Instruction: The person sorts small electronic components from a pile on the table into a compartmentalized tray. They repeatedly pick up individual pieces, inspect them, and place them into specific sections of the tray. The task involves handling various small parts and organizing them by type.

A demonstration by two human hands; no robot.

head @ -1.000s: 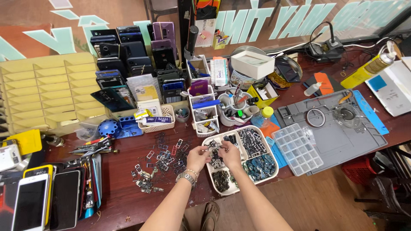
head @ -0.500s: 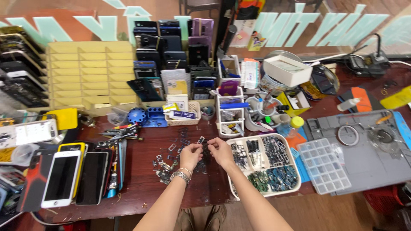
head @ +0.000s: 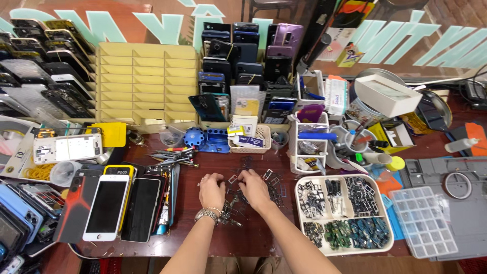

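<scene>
Two hands, left hand (head: 211,190), right hand (head: 253,189), touching scattered metal trays (head: 269,178)

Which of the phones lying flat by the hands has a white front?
The white-fronted phone with a yellow edge, lying left of the left hand; the flat phones beside it look dark.

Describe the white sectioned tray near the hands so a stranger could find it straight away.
Start at the dark wooden bench and look just past the right hand, on its outer side. There lies a white tray with rounded corners, split into compartments of small dark parts. Unlike the clear plastic organiser box beside it, whose little cells look bare, this one is opaque and full.
</scene>
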